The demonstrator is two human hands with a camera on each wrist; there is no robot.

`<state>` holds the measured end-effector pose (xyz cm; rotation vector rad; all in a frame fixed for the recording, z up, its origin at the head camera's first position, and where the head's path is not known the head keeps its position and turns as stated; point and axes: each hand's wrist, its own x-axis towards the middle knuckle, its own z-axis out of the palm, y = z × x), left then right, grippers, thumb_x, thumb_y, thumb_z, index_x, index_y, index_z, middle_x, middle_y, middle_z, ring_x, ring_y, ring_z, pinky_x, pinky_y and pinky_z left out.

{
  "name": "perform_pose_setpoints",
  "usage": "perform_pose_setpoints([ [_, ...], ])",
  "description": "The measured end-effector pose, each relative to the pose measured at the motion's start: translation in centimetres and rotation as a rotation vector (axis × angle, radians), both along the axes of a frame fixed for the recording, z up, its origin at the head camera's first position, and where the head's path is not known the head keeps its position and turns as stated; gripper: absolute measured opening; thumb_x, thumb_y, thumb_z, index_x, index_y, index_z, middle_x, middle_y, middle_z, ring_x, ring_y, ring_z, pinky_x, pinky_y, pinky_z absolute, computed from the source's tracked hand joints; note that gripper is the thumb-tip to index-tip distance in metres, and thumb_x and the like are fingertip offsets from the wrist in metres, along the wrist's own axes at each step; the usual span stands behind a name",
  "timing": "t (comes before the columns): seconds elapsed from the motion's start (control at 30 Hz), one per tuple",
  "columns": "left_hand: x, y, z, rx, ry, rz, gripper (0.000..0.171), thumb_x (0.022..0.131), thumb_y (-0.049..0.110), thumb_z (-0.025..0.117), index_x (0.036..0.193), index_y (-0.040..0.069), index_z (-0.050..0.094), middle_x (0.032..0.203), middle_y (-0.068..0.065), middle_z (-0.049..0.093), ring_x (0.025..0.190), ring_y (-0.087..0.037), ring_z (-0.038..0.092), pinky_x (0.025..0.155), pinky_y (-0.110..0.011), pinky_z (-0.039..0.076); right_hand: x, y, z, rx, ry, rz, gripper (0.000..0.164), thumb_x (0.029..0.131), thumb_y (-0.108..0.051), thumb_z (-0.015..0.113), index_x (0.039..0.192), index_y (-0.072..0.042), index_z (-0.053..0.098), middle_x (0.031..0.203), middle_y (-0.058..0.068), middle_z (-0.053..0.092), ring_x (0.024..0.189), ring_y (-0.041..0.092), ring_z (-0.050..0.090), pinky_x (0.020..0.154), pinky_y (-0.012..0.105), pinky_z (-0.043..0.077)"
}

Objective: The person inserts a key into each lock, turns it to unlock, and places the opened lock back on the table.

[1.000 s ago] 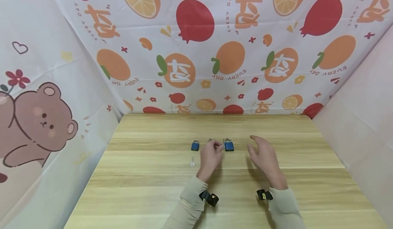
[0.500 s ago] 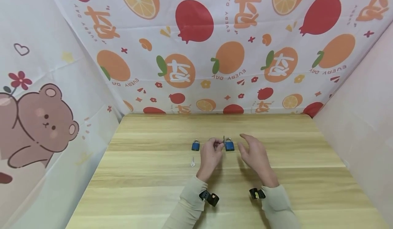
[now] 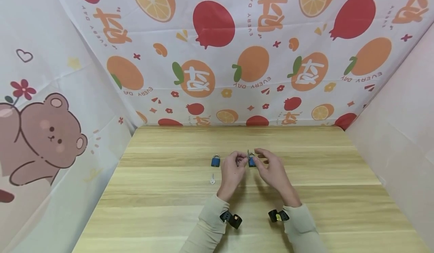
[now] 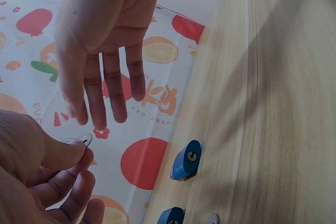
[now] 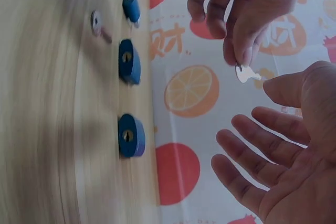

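Pinches a silver key (image 5: pixel 242 73) by its round head between thumb and forefinger of the left hand (image 3: pixel 233 170), with the other fingers loosely bent. Holds it above the table (image 3: pixel 162 211), just right of centre in the head view. Aims the blade toward the top of the head view, long axis nearly vertical in that frame, head at the lower end. Shows the same axis running roughly sideways in the right wrist view, blade toward the right and slightly down, and sideways again in the left wrist view, blade toward the left.

Has the right hand (image 3: pixel 272 172) just to the right of the key, fingers apart and gently bent, gripping nothing, thumb tip close to the blade. Cannot tell contact from a narrow gap there.

Includes a row of blue padlocks on the table across the middle of the head view: left padlock (image 3: pixel 215 162), middle padlock (image 5: pixel 129 64) mostly hidden there behind the left hand, right padlock (image 3: pixel 251 162) partly covered by the right thumb. Points the shackles of the left and right ones toward the top of the frame. Turns all three keyholes toward the right wrist camera.

Shows a second key (image 3: pixel 212 181) flat below the left padlock, blade toward the top of the frame, long axis nearly vertical.
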<state>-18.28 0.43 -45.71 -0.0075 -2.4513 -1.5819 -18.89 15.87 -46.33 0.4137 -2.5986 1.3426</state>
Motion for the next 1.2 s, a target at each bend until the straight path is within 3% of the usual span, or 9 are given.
perform_pose_setpoints([
  [0.43,-0.2,0.4,-0.2,0.027,0.07,0.021,0.005,0.09,0.006,0.075,0.094,0.006,0.076,0.083,-0.008,0.076,0.063,-0.009,0.055,0.057,-0.017,0.042,0.1,-0.7,0.5,-0.168,-0.096,0.007,0.028,0.102,-0.023,0.062,0.125,-0.007,0.069,0.116,0.01,0.074,0.104,0.026,0.069,0.083,0.038,0.055],
  [0.67,-0.1,0.8,-0.2,0.064,0.083,0.02,0.005,0.089,0.005,0.076,0.094,0.005,0.076,0.084,-0.009,0.076,0.062,-0.007,0.055,0.057,-0.017,0.043,0.1,-1.0,0.5,-0.207,-0.13,-0.046,0.024,0.102,-0.018,0.062,0.122,-0.007,0.07,0.114,0.013,0.073,0.097,0.019,0.065,0.075,0.024,0.051],
  [0.97,0.1,0.6,-0.1,0.1,0.086,0.029,0.006,0.09,0.005,0.075,0.096,0.005,0.076,0.086,-0.01,0.077,0.065,-0.017,0.062,0.059,-0.017,0.045,-0.1,-1.2,-0.2,-0.324,-0.112,-0.029,0.019,0.098,-0.014,0.067,0.115,-0.006,0.074,0.104,0.021,0.073,0.084,0.023,0.065,0.066,0.02,0.052],
  [1.2,0.3,0.6,-0.2,0.101,0.069,0.027,0.004,0.091,0.005,0.074,0.095,0.004,0.076,0.085,-0.011,0.076,0.064,-0.017,0.061,0.057,-0.017,0.044,0.1,-1.3,-0.4,-0.356,-0.136,-0.035,0.018,0.098,-0.014,0.067,0.113,-0.006,0.074,0.101,0.023,0.071,0.078,0.014,0.063,0.066,0.022,0.054],
])
